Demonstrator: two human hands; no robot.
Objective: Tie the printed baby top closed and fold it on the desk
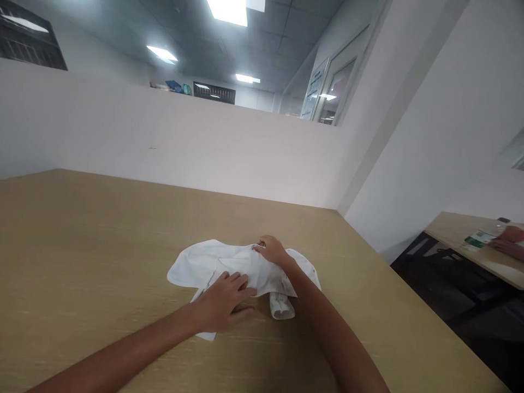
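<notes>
A small white cloth garment lies partly folded on the wooden table in front of me. Small brownish dots, perhaps snaps, show near its right edge. A sleeve-like tube with a faint print sticks out below on the right, and a white flap pokes out under my left wrist. My left hand rests on the lower middle of the cloth, fingers apart, thumb off to the side. At the upper edge my right hand has its fingers curled onto the fabric, seemingly pinching it; the fingertips are partly hidden.
The wide wooden table meets a white partition wall at the back. To the right stands a second table bearing a plastic bottle, with part of a person's arm beside it.
</notes>
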